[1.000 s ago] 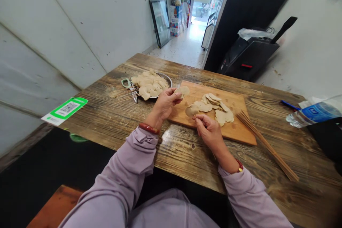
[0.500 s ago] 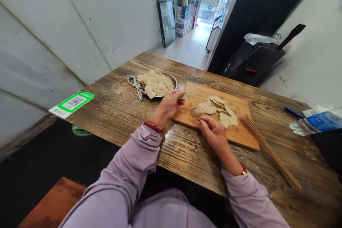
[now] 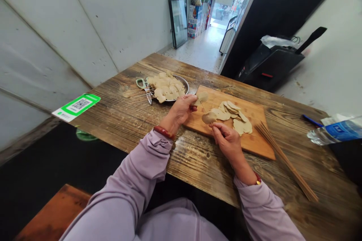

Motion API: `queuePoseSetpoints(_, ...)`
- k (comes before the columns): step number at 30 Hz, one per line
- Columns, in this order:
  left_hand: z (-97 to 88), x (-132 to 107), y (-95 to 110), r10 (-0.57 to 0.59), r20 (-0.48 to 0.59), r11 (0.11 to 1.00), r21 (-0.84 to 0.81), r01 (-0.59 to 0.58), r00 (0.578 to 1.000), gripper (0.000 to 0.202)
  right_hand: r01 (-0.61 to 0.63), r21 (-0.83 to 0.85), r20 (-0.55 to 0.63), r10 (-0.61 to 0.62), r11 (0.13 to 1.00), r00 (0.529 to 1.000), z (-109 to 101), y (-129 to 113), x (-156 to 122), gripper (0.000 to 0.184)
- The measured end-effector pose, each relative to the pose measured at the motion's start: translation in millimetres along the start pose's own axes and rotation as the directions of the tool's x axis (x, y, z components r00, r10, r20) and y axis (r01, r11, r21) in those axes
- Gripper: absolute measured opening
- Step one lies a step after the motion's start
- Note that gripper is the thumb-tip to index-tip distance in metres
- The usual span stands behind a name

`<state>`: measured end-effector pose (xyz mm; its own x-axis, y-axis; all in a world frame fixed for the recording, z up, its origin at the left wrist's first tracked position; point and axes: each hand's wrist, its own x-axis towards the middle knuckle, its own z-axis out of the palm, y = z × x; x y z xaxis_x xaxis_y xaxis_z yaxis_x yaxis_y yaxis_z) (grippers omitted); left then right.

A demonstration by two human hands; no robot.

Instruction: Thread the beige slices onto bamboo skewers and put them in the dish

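My left hand [image 3: 182, 110] pinches a pale round slice [image 3: 201, 98] at the tip of a thin bamboo skewer [image 3: 206, 110]. My right hand [image 3: 226, 139] is closed on the skewer's lower end, where another slice [image 3: 209, 117] is threaded. Both hands hover over the near left corner of a wooden cutting board [image 3: 254, 138]. A loose heap of slices [image 3: 234, 115] lies on the board just beyond my right hand.
A metal dish [image 3: 184, 81] piled with skewered slices stands at the far left, with scissors [image 3: 145, 87] beside it. A bundle of bare skewers [image 3: 285, 160] lies right of the board. A plastic bottle [image 3: 336, 131], a blue pen [image 3: 311, 119] and a green QR card [image 3: 76, 106] are nearby.
The view has drifted slightly. My left hand has kept its pinch on the upper slice and my right hand stays on the skewer; their positions relative to the board barely differ.
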<state>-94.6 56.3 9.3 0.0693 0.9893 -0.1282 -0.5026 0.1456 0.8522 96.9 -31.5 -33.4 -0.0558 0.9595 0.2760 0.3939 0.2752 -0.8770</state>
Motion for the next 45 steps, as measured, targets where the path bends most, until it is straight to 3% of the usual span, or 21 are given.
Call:
queuePoseSetpoints(22,-0.7,0.9,-1.2,0.001,-0.037,1.0,-0.007,-0.002,0.999,0.028,0.003,0.002,-0.023,-0.003,1.0,1.0,-0.1,2.8,0.0,0.031)
queuePoseSetpoints(31,0.5,0.9,-0.2,-0.117,-0.019,0.99,-0.083,0.116,0.993,0.023,0.046,0.002,-0.02,-0.046,0.999,0.999,-2.5,3.0,0.6,0.029)
queuePoseSetpoints(45,2.6,-1.8,2.0,-0.098,-0.05,0.987,-0.132,0.091,0.994,0.02,0.041,0.03,-0.039,-0.04,0.999,0.998,-0.4,7.6,-0.2,0.028)
